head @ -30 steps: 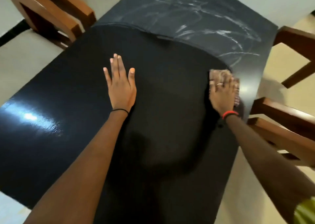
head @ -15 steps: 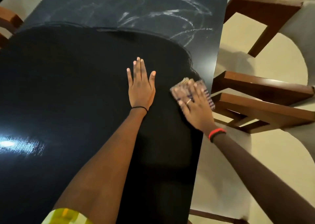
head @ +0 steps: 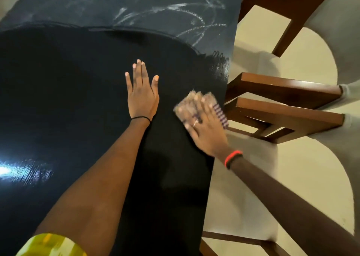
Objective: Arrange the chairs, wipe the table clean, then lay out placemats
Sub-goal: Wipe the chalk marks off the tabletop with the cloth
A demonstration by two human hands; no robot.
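A black table (head: 68, 100) fills the left and middle of the view; its near part is dark and wiped, its far end (head: 136, 4) carries pale dusty streaks. My left hand (head: 142, 94) lies flat on the tabletop, fingers spread, holding nothing. My right hand (head: 204, 127), blurred by motion, presses a checked cloth (head: 220, 113) onto the table near its right edge. Two wooden chairs with pale cushions stand along that edge, one far (head: 282, 8) and one near (head: 288, 115).
The nearer chair's seat (head: 243, 187) sits tucked against the table's right edge below my right forearm. Cream floor shows between the chairs. A bright reflection (head: 17, 170) glares on the table at the left.
My right hand has slid the cloth toward me along the right edge, widening the wiped area. The view has shifted right, so the left chairs are gone. My left hand stays flat.
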